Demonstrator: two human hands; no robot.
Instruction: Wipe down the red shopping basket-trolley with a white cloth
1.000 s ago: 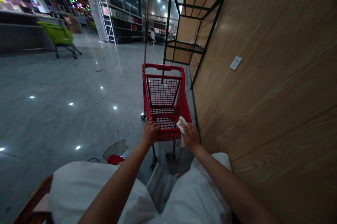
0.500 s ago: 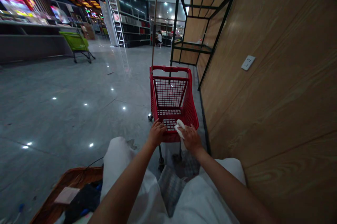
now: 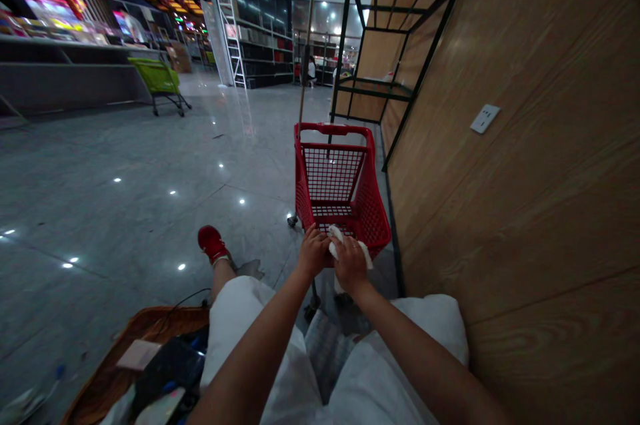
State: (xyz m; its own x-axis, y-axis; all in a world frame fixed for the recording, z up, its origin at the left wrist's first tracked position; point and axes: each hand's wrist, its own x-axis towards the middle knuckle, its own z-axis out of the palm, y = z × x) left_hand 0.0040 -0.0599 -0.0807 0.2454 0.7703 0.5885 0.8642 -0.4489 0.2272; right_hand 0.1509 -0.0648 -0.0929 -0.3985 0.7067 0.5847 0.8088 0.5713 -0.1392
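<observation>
Two hands meet at the near rim of one red shopping cart point(image 3: 333, 175): the left hand point(image 3: 314, 252) curls its fingers over the rim, and the right hand point(image 3: 351, 262), just beside it, grips one white cloth point(image 3: 369, 256) there. The cart stands on the floor ahead of two white-clad knees. One red shoe point(image 3: 212, 242) shows at left. Farther out are one black rack point(image 3: 375, 91), one wall socket point(image 3: 485, 118) and one green cart point(image 3: 163, 78).
</observation>
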